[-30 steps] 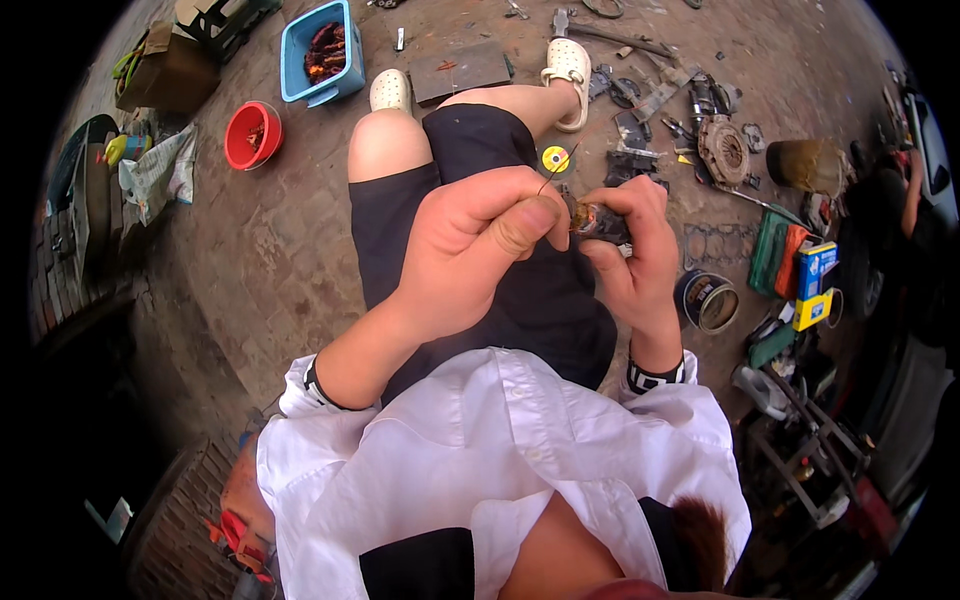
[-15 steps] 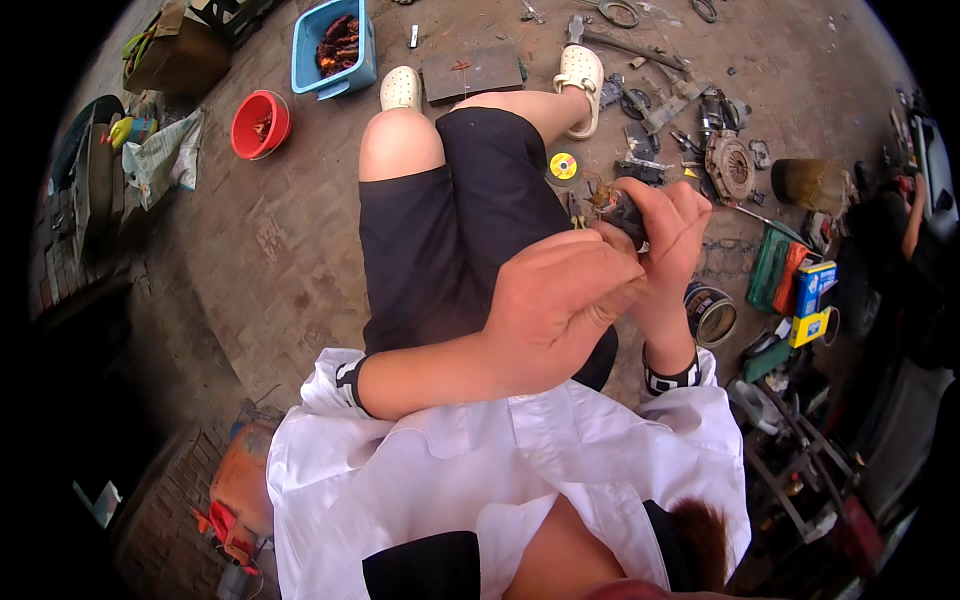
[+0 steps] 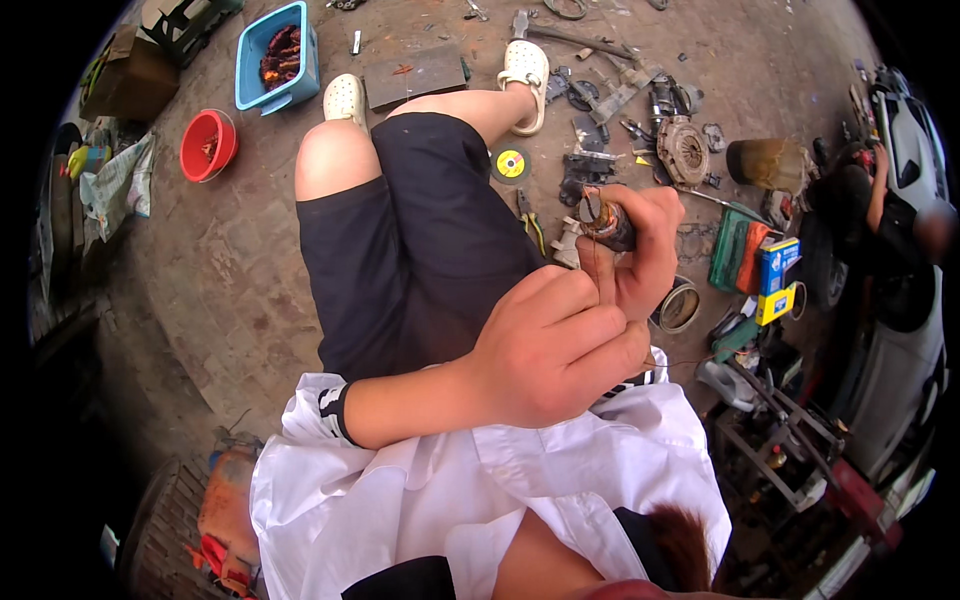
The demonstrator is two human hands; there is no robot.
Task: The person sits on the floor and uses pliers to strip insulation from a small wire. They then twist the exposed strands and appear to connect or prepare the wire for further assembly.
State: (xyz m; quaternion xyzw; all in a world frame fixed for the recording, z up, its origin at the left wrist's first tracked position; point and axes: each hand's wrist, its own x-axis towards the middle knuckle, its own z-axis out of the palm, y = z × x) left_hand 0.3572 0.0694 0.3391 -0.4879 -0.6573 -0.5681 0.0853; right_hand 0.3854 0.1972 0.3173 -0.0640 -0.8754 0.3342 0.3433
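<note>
Two bare hands, a left hand (image 3: 560, 345) and a right hand (image 3: 652, 250), are seen close together right of the frame's centre, near dark shorts (image 3: 440, 230). A dark cylindrical part (image 3: 616, 232) is held up by the right hand, with its round, grooved end turned toward the upper left; the fingers of that hand are wrapped around its side and clamped on it. A thin wire (image 3: 599, 272) is seen to run down from the part to the left hand, whose fingers are curled and pressed together on it; a fine end is shown sticking out beyond them at the right. The left fingertips themselves are mostly hidden by the back of the hand.

On the floor (image 3: 240, 270), pliers (image 3: 531, 216) are laid just left of the part, and a disc (image 3: 511, 165) with a yellow centre is seen above them. Metal pieces are scattered over the upper right, a round slotted plate (image 3: 683, 152) among them, and a hammer (image 3: 577, 41) is laid near the top edge. A blue tub (image 3: 248, 65) and a red bucket (image 3: 197, 168) are set in the upper left.
</note>
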